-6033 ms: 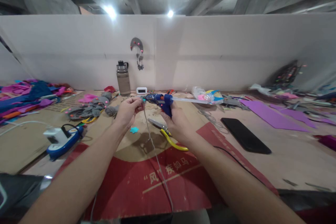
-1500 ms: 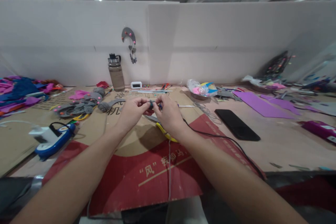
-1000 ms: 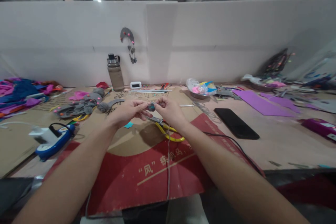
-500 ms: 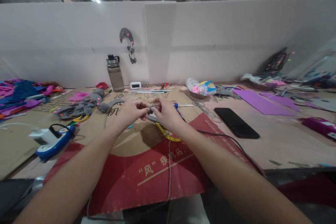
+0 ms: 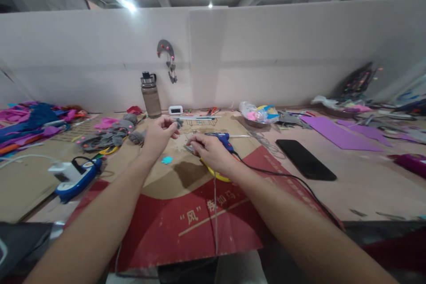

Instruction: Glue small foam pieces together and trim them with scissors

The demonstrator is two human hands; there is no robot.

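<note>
Grey piece in hand, blue piece loose

At left, the left hand pinches the grey piece between thumb and finger, above the cardboard. A finished-looking moon ornament hangs on the wall behind. The blue piece lies flat below the left hand, no string visible on it, so apparently not yet attached. Rightward, the right hand is over the scissors; I cannot tell whether its fingers grip anything. String trails below it; the glue gun rests just beyond.

Here's the left hand, bare, the right hand, bare too, slim uncovered wrists, tapering bare forearms, one across each side of the red cardboard.
</note>
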